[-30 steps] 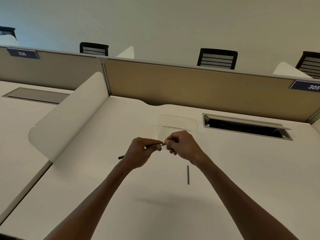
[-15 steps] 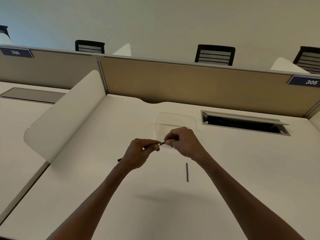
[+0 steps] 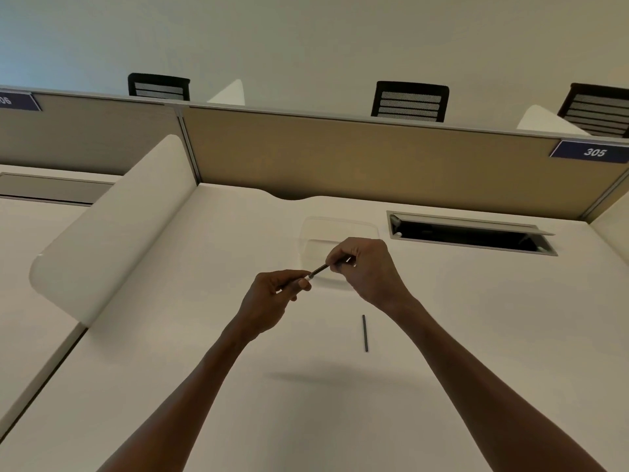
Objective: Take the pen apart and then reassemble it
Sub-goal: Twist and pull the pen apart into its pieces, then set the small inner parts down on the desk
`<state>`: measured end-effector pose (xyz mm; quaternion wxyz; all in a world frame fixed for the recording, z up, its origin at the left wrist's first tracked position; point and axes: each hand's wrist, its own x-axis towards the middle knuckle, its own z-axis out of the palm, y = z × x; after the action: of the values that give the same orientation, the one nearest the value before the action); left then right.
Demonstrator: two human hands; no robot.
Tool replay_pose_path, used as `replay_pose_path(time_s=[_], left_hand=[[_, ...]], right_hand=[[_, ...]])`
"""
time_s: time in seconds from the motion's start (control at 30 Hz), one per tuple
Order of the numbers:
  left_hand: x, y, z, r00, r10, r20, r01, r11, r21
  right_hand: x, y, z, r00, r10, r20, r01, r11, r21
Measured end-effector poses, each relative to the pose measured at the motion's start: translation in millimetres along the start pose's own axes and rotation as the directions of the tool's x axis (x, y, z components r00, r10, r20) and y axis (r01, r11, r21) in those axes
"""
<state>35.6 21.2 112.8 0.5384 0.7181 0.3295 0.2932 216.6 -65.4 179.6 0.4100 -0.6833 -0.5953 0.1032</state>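
Above the white desk, my left hand (image 3: 272,294) grips the dark pen barrel, most of it hidden inside the fist. Up and to the right, my right hand (image 3: 366,267) pinches the far end of a thin dark pen part (image 3: 320,269) that stretches between the two hands. A pale ring shows where this part meets the barrel at my left fingertips. A slim dark pen piece (image 3: 365,333) lies on the desk (image 3: 476,335), just below my right wrist.
A clear shallow plastic tray (image 3: 340,224) sits on the desk behind my hands. An open cable slot (image 3: 469,233) lies at the back right. A curved white divider (image 3: 109,229) stands at the left, a tan partition (image 3: 357,158) at the back.
My right hand has moved up and to the right, away from my left hand. More of the thin dark part now shows between them. The piece on the desk has not moved.
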Motion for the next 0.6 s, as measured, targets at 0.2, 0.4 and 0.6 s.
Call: replay_pose_path(time_s=[0.2, 0.4, 0.6], left_hand=[[-0.2, -4.3, -4.8, 1.000, -0.024, 0.002, 0.024, 0.996, -0.083], [-2.6, -5.0, -8.5, 1.000, -0.028, 0.005, 0.029, 0.991, -0.132], [-8.4, -8.9, -10.6, 0.999, -0.042, 0.017, 0.044, 0.982, -0.184]], right_hand=[[-4.9, 0.0, 3.2, 0.998, 0.063, -0.024, -0.063, 0.998, 0.013], [-13.8, 4.4, 14.6, 0.970, 0.204, -0.134, -0.194, 0.977, 0.086], [-33.9, 30.8, 38.1, 0.875, 0.465, -0.134, -0.464, 0.885, 0.036]])
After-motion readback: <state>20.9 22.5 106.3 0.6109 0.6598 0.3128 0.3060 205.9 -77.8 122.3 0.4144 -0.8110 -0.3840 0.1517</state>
